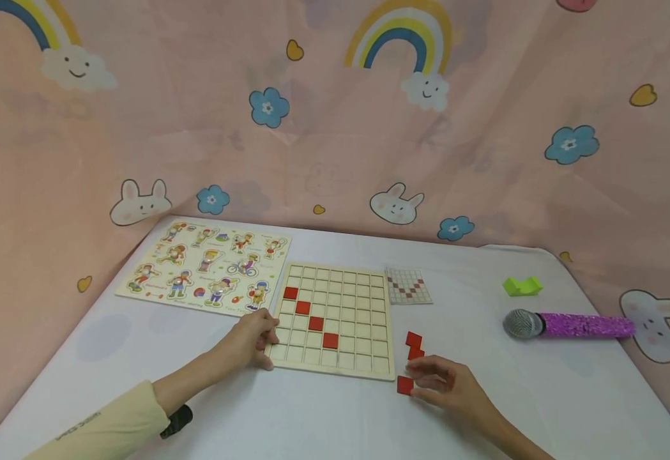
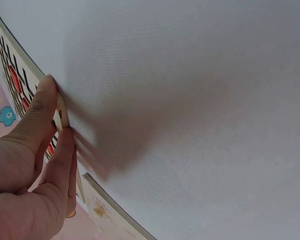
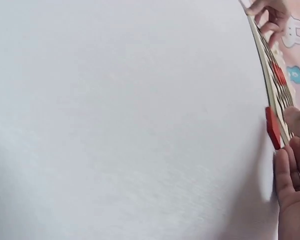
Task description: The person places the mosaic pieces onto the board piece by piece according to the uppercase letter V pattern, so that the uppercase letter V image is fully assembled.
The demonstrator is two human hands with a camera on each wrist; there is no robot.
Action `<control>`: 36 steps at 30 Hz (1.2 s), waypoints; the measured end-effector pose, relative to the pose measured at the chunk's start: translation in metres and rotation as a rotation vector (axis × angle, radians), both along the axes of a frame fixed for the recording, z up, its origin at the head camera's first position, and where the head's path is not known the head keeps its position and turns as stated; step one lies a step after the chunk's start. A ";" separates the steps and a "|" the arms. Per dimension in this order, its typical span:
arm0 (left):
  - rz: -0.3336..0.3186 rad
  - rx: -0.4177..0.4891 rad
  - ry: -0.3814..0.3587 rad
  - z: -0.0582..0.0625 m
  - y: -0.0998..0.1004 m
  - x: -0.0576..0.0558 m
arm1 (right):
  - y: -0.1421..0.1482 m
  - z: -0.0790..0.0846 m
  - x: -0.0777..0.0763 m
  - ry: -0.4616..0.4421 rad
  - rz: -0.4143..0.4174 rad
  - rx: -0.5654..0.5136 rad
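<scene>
A wooden grid board (image 1: 363,332) lies on the white table, with several red square tiles (image 1: 315,324) set in a diagonal row in its cells. My left hand (image 1: 248,342) holds the board at its near left corner; in the left wrist view, thumb and fingers meet its edges (image 2: 63,112). Off the board's near right corner, my right hand (image 1: 449,386) hovers low with thumb and fingers apart. A loose red tile (image 1: 405,385) lies right at its fingertips, and shows in the right wrist view (image 3: 272,129) too. Two more tiles (image 1: 413,339) lie just beyond, one partly behind the fingers.
Behind the board's right side lies a small pattern card (image 1: 421,295) printed with a V of squares. A picture puzzle board (image 1: 156,260) borders the grid board on the left. Farther right are a light-green block (image 1: 522,287) and a purple microphone (image 1: 582,325). Pink printed cloth (image 1: 335,147) hangs behind.
</scene>
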State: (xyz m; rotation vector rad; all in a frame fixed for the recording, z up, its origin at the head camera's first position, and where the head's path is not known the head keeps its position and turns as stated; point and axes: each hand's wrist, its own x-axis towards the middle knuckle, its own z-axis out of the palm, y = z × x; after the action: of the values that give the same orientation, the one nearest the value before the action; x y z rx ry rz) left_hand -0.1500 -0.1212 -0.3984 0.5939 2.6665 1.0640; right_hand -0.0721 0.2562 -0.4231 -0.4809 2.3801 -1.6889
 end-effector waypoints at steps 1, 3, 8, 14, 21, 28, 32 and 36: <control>0.000 0.000 0.000 0.000 0.000 0.000 | -0.001 -0.001 0.003 -0.003 -0.032 0.004; 0.000 -0.002 0.000 0.001 0.000 0.000 | -0.004 -0.004 0.007 -0.004 -0.081 0.026; 0.001 -0.002 -0.004 0.000 0.001 0.000 | -0.008 -0.006 0.012 -0.010 -0.149 0.084; 0.012 0.000 -0.017 -0.001 0.001 -0.001 | -0.009 -0.008 0.011 -0.002 -0.186 0.126; 0.022 -0.007 -0.010 -0.001 0.001 0.000 | -0.011 -0.012 0.010 0.065 -0.214 0.150; 0.006 0.005 0.001 -0.001 0.000 0.001 | -0.010 -0.012 0.009 0.066 -0.208 0.163; 0.018 -0.009 0.006 -0.001 0.002 0.001 | -0.007 -0.011 0.007 0.027 -0.189 0.159; 0.020 -0.016 0.012 -0.002 0.003 0.000 | -0.003 -0.011 0.007 0.045 -0.150 0.141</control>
State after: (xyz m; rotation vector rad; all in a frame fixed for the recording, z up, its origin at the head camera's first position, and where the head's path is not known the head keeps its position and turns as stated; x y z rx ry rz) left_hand -0.1497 -0.1186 -0.4001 0.5741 2.6942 1.0466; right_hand -0.0654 0.2528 -0.4341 -0.3283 2.6039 -1.5672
